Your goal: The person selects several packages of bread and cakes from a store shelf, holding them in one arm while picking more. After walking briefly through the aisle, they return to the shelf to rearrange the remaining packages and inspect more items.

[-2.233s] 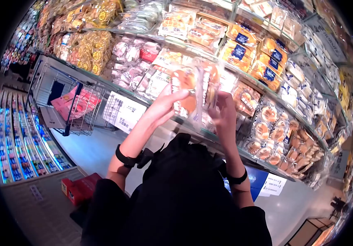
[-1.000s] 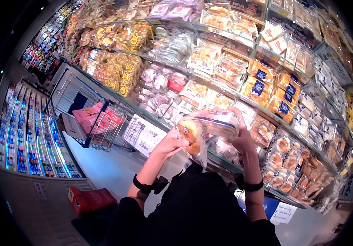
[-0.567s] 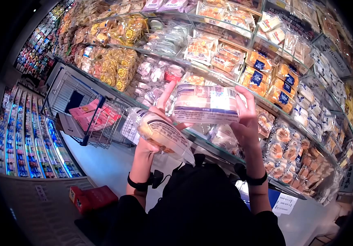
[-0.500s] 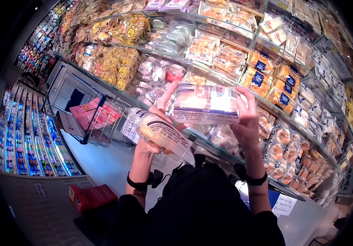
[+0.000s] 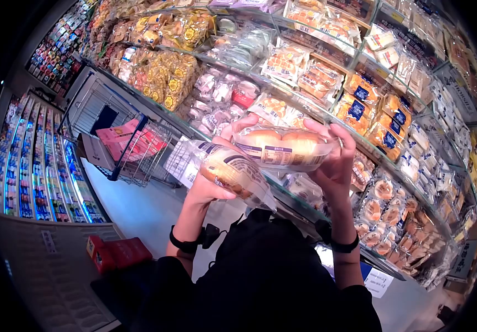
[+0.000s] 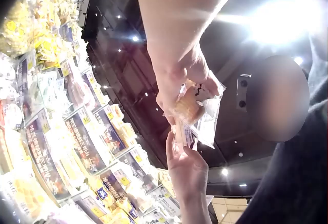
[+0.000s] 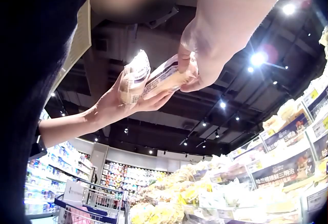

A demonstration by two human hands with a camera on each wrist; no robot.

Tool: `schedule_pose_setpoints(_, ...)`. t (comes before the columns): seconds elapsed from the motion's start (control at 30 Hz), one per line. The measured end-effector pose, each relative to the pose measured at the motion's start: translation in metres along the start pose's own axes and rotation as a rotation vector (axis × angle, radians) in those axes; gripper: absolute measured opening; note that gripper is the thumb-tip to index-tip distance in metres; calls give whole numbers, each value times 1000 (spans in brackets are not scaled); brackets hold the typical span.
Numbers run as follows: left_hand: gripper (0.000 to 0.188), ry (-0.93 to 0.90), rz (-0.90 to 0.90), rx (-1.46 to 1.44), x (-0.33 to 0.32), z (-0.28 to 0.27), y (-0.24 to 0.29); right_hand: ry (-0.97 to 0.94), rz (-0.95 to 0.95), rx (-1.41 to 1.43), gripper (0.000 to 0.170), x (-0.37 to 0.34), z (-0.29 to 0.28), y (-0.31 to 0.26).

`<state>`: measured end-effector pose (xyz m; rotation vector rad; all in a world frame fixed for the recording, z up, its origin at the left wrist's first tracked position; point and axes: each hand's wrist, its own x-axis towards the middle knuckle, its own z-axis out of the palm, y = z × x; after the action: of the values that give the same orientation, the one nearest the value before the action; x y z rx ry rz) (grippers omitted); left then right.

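Note:
My left hand holds a clear bag of bread, tilted down to the right, its thumb along the lower side. The fingers of that hand reach behind a second bread pack, which shows golden buns and a purple-and-white printed label. My right hand grips the right end of this second pack, fingertips over its top edge. The packs overlap in the head view. From below, the right wrist view shows the left hand under both packs and the right hand pinching one end.
Tiered shelves of packaged bread rise in front. A shopping cart with a pink package stands at the left, near a lit cooler. A red box sits at the lower left.
Both packs were upright and blurred at first, then spread apart. The right pack has since turned from its barcode side to show the buns. The left bag has shifted slightly right.

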<state>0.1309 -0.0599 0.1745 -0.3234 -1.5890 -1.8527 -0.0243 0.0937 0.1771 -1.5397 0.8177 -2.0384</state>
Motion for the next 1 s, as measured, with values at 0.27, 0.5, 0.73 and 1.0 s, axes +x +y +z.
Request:
schedule_pose_setpoints(0.27, 70, 30, -68, -13, -5, 3, -5, 70, 47, 1, 66, -8, 3, 2)
schedule_pose_setpoints(0.5, 84, 295, -618, 57, -45, 15, -6, 166, 563, 169, 79, -57, 16, 20)
schedule_pose_setpoints(0.73, 60, 378, -836, 139, -113, 20, -6, 238, 762, 112, 64, -126, 34, 71)
schedule_pose_setpoints(1.0, 48, 339, -775, 296, -162, -3, 5, 360, 717, -115, 59, -123, 95, 45)
